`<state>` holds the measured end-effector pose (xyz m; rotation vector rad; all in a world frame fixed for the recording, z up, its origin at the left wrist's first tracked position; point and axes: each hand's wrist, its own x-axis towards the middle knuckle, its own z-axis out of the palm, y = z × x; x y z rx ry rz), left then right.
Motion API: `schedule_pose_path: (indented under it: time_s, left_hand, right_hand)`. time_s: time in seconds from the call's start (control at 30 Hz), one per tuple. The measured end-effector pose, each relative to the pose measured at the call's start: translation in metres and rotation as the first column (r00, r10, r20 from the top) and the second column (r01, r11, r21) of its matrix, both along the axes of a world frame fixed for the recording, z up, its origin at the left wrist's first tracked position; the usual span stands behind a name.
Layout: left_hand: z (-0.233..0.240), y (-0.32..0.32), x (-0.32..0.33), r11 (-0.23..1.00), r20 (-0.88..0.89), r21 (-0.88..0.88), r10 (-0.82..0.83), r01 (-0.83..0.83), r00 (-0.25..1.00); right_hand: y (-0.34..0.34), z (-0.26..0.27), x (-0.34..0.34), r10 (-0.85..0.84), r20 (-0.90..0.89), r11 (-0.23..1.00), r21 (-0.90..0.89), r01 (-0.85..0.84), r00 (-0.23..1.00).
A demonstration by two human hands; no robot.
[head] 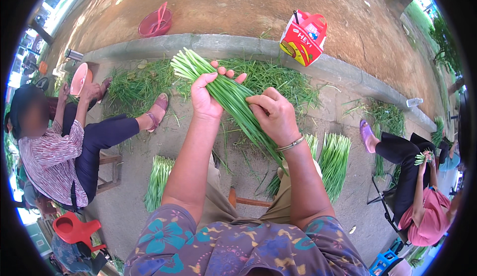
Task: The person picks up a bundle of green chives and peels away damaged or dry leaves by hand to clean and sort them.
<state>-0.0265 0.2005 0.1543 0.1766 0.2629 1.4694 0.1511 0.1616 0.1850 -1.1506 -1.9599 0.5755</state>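
Observation:
A thick bundle of long green stalks, like garlic chives [231, 93], lies slantwise across my left hand [212, 89], whose fingers and thumb wrap it near the pale cut ends. My right hand [274, 114] touches the right side of the bundle lower down, thumb and forefinger pinched together; whether a stalk is between them is hard to tell. The leafy tips hang toward my right knee. On the ground by my left leg stands another bundle [158, 183], and to the right of my right forearm lies a larger bundle [335, 164].
Loose green trimmings [275, 82] lie along a concrete kerb [231, 47]. Beyond it are a red basin [154, 22] and a red bag [303, 39]. A seated person [52, 149] is at the left, another [425, 209] at the right holding stalks. A red plastic stool [76, 229] stands lower left.

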Motion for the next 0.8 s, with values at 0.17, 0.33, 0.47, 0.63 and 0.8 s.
schedule_pose_path:
  time_s: [0.17,0.33,0.47,0.63,0.8]
  left_hand:
    - [-0.002,0.000,-0.001,0.999,-0.001,-0.043,0.016,-0.016,1.000]
    - [-0.001,0.000,-0.003,0.998,0.027,-0.053,0.035,-0.034,0.999]
    - [-0.002,0.002,-0.006,0.998,0.061,-0.050,0.040,-0.037,0.997]
    - [-0.002,0.001,-0.012,1.000,0.028,-0.010,0.024,-0.024,0.999]
    - [0.001,0.001,-0.018,0.998,0.016,0.012,0.054,-0.054,0.998]
  right_hand:
    - [0.000,-0.002,-0.003,-0.039,-0.019,0.999,0.001,0.039,0.999]
    - [0.006,-0.004,0.008,-0.114,-0.191,0.992,-0.078,0.101,0.975]
    - [0.017,-0.010,0.027,-0.297,-0.446,0.945,-0.266,0.192,0.844]
    - [0.021,-0.001,0.040,-0.474,-0.501,0.857,-0.451,0.249,0.724]
    - [0.028,-0.015,0.056,-0.473,-0.354,0.873,-0.315,0.373,0.807]
